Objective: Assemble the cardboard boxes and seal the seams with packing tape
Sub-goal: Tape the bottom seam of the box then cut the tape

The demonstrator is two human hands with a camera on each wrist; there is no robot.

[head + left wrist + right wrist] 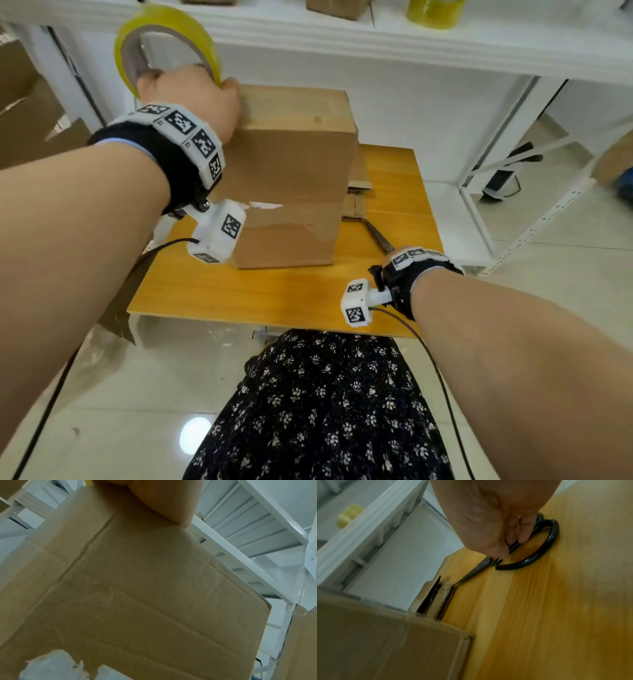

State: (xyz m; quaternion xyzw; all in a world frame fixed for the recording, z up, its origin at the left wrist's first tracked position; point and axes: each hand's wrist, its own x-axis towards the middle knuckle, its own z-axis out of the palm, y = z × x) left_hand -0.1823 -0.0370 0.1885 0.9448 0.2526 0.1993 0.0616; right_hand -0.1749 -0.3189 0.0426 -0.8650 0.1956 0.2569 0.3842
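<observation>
A tall brown cardboard box [291,154] stands on the yellow wooden table [239,294], with clear tape and a torn white label across its front. My left hand [185,92] grips a yellow packing tape roll [164,37], held at the box's top left edge. In the left wrist view the box [137,588] fills the frame and part of my hand [163,497] touches its top. My right hand [510,547] is low on the table to the right of the box, fingers and thumb pinching the black handle of the scissors [530,555]. The scissors [376,236] lie flat, blades pointing at the box.
Flattened cardboard pieces [358,185] lie behind the box at the scissor tips. White shelving [411,44] stands behind, carrying another yellow tape roll [431,12] and a box [335,7]. More cardboard [27,102] is stacked at the left. The table's front edge is near my lap.
</observation>
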